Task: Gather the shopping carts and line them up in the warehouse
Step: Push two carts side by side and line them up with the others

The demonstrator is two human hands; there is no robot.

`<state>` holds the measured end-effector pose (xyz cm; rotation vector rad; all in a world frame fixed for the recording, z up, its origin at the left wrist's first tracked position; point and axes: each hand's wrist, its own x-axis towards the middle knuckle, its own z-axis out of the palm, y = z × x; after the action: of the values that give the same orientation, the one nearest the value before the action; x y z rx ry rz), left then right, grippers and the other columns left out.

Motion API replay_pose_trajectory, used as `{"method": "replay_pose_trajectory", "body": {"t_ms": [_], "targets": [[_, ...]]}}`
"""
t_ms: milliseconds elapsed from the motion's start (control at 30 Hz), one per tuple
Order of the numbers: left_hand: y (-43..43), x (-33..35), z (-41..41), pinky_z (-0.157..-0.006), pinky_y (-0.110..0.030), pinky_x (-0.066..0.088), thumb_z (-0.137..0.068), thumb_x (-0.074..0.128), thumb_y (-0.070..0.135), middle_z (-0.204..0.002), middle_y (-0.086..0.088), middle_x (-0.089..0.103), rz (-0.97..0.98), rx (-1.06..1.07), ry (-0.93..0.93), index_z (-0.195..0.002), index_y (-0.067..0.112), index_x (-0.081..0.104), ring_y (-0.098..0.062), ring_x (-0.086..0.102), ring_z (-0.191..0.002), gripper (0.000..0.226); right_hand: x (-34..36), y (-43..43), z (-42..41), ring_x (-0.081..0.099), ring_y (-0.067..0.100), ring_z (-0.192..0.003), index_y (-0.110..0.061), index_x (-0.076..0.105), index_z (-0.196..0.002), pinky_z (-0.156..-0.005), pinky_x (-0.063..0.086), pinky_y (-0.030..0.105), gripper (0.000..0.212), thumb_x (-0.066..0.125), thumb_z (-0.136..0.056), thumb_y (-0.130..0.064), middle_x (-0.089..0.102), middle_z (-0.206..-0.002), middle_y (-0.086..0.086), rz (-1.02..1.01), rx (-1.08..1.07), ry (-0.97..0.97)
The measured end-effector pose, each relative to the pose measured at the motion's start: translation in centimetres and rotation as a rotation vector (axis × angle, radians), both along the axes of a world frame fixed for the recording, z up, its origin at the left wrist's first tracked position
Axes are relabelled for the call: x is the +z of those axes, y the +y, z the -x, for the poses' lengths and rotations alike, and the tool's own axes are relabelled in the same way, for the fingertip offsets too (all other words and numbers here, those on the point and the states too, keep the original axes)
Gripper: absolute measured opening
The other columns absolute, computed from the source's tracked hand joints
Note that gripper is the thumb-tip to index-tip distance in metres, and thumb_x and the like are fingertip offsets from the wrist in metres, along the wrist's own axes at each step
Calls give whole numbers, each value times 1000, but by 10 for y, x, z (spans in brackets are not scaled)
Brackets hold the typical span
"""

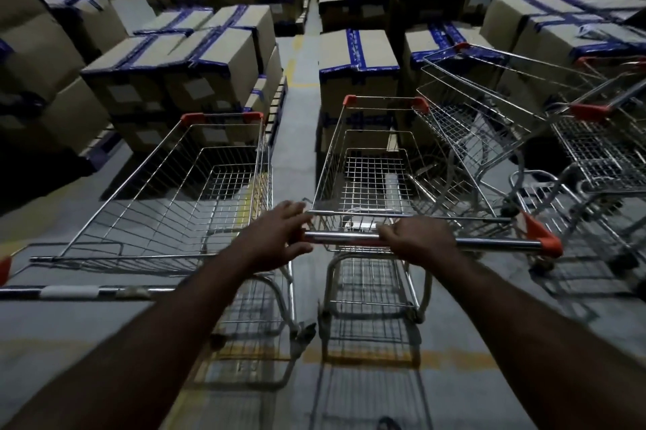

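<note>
One handle [489, 243], right grip [416, 242] around, left grip [276, 237] touching

Empty chrome wire carts (orange corner caps) stand upright. The middle cart [370, 181] has its handle at the left hand [279, 235] and right hand [416, 241]. The left cart [174, 192] stands just left of them, 2 angled carts [489, 108] to their right.

stacked taped cardboard boxes [223, 55], grey floor [300, 136]

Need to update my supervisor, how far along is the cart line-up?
Done: left cart stands beside the middle cart, both facing the boxes. In hand: right hand grips its handle, left hand open beside it. Left: angled cart and far-right cart sit askew.
</note>
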<state>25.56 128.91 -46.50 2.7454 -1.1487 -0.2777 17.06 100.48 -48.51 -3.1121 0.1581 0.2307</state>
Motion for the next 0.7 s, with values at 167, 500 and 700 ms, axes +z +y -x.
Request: {"method": "replay_pose_trajectory", "body": {"t_ms": [167, 500, 700], "targets": [[81, 6, -2, -113, -47, 35, -75, 52, 82, -164, 4, 18, -189, 236, 111, -153, 33, 29, -22, 32, -144, 94, -1, -2, 11, 57, 15, -65, -18, 66, -72, -73, 48, 29, 79, 12, -95, -71, 60, -68, 1, 21, -50, 11], [117, -17, 51, -90, -44, 47, -66, 44, 73, -144, -3, 46, -130, 314, 37, -146, 27, 35, -29, 40, -134, 93, -9, 14, 45, 60, 13, -61, -19, 71, -77, -74, 54, 30, 90, 4, -86, -79, 61, -63, -2, -13, -22, -42], [117, -13, 29, -87, -45, 51, -67, 44, 68, -114, -1, 58, -113, 295, 41, -115, 32, 51, -25, 55, -107, 60, -9, 32, 63, 60, 14, -60, -18, 71, -74, -76, 53, 30, 93, 3, -83, -82, 62, -62, 0, -14, -12, -52]]}}
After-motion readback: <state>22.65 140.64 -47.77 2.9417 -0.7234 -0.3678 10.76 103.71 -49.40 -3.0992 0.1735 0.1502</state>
